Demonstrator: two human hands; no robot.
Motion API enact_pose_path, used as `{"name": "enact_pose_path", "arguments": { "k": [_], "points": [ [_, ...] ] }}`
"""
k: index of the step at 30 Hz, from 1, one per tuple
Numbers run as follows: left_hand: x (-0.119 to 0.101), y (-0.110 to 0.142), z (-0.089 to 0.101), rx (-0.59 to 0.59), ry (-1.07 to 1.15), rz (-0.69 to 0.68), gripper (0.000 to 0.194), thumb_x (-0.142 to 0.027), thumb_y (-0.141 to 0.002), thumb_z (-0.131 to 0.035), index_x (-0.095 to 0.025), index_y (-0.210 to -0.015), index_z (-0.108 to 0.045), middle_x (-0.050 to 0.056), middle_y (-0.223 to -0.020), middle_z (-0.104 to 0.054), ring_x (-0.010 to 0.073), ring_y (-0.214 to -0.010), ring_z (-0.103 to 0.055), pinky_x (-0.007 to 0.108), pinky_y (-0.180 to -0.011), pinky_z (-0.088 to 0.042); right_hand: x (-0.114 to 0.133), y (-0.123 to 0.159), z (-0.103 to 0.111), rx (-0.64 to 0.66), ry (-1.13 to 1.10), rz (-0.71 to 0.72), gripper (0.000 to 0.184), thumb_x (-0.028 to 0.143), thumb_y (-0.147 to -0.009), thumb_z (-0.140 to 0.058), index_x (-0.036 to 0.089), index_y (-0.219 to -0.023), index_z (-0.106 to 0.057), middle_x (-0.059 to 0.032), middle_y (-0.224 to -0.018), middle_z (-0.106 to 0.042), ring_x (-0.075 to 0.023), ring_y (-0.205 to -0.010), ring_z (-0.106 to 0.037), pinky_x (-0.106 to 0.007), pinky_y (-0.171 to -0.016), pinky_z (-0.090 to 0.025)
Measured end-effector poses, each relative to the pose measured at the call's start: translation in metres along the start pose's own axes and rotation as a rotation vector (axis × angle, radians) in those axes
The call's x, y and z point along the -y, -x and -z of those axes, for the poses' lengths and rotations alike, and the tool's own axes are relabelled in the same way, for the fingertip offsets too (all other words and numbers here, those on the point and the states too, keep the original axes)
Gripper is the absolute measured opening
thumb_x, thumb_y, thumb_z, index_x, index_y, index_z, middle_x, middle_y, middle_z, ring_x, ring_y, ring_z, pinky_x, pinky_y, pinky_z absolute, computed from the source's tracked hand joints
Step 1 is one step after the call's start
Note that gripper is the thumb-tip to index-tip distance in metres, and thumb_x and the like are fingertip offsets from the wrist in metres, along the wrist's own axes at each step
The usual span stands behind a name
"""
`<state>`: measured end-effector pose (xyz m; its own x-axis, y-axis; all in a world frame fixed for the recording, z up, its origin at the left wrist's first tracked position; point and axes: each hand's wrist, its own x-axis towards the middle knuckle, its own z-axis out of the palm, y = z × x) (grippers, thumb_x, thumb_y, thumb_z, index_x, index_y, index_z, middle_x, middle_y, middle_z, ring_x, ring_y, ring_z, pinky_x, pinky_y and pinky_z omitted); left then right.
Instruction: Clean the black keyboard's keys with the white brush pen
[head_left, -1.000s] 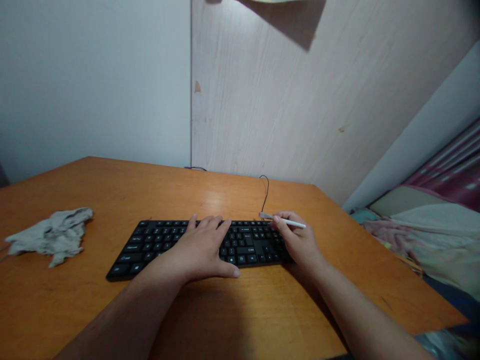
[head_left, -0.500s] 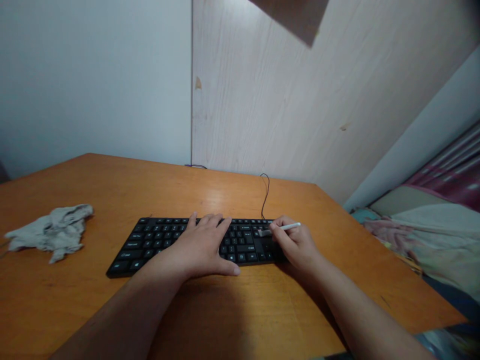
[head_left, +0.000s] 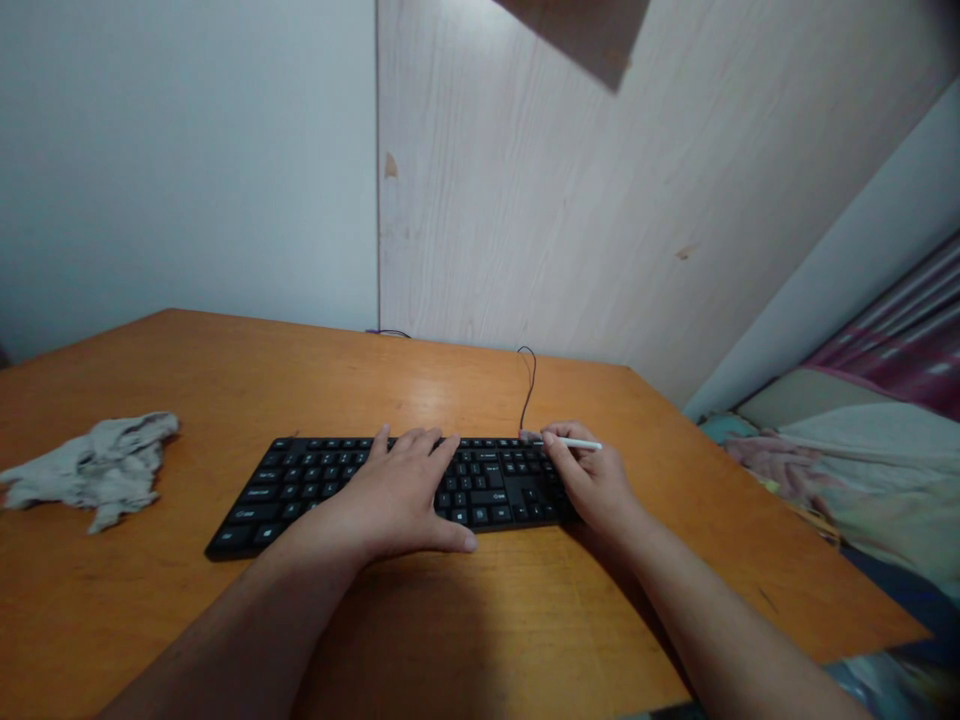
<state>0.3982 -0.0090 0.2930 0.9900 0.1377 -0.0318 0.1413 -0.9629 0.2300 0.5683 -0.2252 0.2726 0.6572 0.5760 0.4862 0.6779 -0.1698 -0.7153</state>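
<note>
A black keyboard (head_left: 491, 483) lies on the wooden table, its long side towards me. My left hand (head_left: 405, 492) is spread across its middle, fingers stretched over the keys towards the back edge and thumb out by the front edge. Pinched in my right hand (head_left: 592, 470) is a small brush with a white handle (head_left: 581, 444). The brush's head points left and is at the keyboard's back edge, near where the cable (head_left: 529, 395) comes out. My right hand covers part of the keyboard's right end.
A crumpled grey cloth (head_left: 112, 465) lies on the wooden table (head_left: 300, 375) at the left. The cable runs back towards the wall panel (head_left: 510, 220). Beyond the table's right edge are a bed and bedding (head_left: 855, 450).
My right hand has moved the brush from the keys near the right end back to the keyboard's rear edge. My left hand stays spread on the keyboard. The view has shifted slightly.
</note>
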Motion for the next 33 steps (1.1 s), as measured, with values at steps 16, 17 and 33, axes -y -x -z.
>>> {"name": "enact_pose_path", "arguments": {
  "k": [16, 17, 33],
  "points": [
    [-0.002, 0.001, 0.004, 0.011, -0.009, 0.004, 0.128, -0.083, -0.061, -0.068, -0.013, -0.162, -0.031, 0.024, -0.166, -0.029, 0.0449, -0.152, -0.026, 0.067, -0.122, -0.007, 0.004, 0.001, 0.013, -0.098, -0.050, -0.095, 0.029, 0.044, -0.097, -0.057, 0.022, -0.077, -0.059, 0.0003, -0.063, -0.063, -0.0185, -0.062, -0.061, -0.028, -0.058, -0.039],
    [-0.002, 0.001, 0.004, 0.008, -0.010, 0.003, 0.128, -0.083, -0.061, -0.068, -0.013, -0.162, -0.031, 0.024, -0.166, -0.030, 0.0448, -0.152, -0.026, 0.067, -0.122, -0.008, 0.001, 0.000, 0.011, -0.117, -0.023, -0.086, 0.029, 0.045, -0.096, -0.057, 0.022, -0.079, -0.061, -0.0008, -0.066, -0.065, -0.0188, -0.064, -0.061, -0.028, -0.059, -0.040],
    [-0.001, 0.002, 0.004, 0.010, 0.003, 0.002, 0.127, -0.084, -0.061, -0.068, -0.014, -0.161, -0.032, 0.024, -0.165, -0.031, 0.0461, -0.151, -0.027, 0.067, -0.121, -0.008, 0.010, 0.003, 0.019, -0.031, -0.036, -0.127, 0.028, 0.036, -0.092, -0.054, 0.023, -0.067, -0.055, 0.0019, -0.056, -0.054, -0.0160, -0.054, -0.050, -0.028, -0.054, -0.036]
  ]
}}
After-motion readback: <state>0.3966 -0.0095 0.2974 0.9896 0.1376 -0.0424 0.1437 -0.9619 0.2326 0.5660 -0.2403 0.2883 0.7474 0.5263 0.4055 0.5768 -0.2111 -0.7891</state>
